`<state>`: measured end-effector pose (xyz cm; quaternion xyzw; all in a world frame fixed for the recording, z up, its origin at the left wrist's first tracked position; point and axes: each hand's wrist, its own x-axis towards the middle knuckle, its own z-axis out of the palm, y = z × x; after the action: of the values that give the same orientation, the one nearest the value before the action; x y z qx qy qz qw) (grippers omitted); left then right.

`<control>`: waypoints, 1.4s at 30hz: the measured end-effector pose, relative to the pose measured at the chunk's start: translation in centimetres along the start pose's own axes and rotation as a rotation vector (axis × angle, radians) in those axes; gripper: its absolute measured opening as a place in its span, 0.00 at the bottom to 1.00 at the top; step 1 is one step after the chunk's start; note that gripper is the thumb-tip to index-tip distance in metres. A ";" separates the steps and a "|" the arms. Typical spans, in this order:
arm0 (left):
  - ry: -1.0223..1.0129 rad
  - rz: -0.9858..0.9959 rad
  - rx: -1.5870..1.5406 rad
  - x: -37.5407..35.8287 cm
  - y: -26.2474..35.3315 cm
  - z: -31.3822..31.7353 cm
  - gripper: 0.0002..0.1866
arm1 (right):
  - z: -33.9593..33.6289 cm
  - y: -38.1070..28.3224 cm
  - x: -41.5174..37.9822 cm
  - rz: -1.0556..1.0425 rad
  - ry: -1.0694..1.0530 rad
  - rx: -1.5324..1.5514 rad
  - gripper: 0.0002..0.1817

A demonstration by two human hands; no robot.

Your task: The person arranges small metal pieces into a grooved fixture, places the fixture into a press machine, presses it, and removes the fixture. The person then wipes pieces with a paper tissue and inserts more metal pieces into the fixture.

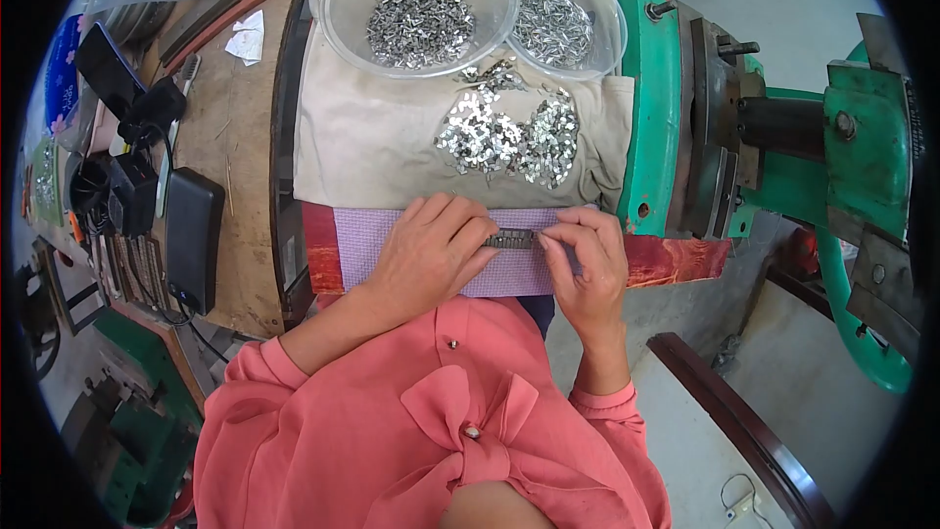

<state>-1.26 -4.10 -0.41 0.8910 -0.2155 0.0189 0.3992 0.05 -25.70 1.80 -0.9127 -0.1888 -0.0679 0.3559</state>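
My left hand (428, 247) grips the left part of a short segmented metal strip (510, 239), which looks like a linked watch band. At the strip's right end, my right hand (590, 264) closes thumb and forefinger on it, its other fingers curled. Both hands are low over a purple checked cloth (367, 235). Just beyond them, small shiny metal pieces (485, 137) lie in a loose pile on a beige cloth (362, 157). The strip's left end is hidden behind my left fingers.
Behind the pile stand a large clear tub (338, 24) and a smaller clear tub (617, 34), both with small metal parts. A green machine (646, 137) borders the right side. On the left wooden bench (235, 127) are a black power bank (193, 240), a phone (110, 69) and cables.
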 end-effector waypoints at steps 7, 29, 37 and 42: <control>0.036 0.041 0.011 0.4 0.1 0.5 0.08 | 0.4 0.4 -1.1 -0.042 -0.086 -0.062 0.10; 0.032 0.020 0.035 0.6 0.4 0.4 0.07 | 0.1 0.4 -1.6 -0.050 -0.047 -0.115 0.11; 0.003 -0.045 -0.005 0.1 0.4 -0.5 0.12 | -0.1 0.4 -1.5 -0.065 -0.039 -0.127 0.12; 0.021 -0.036 -0.024 -0.3 0.0 -0.4 0.12 | 0.1 0.4 -1.1 -0.082 -0.065 -0.117 0.11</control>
<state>-1.49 -3.73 -0.23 0.8896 -0.1956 0.0187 0.4123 -0.81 -26.27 1.18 -0.9251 -0.2333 -0.0636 0.2928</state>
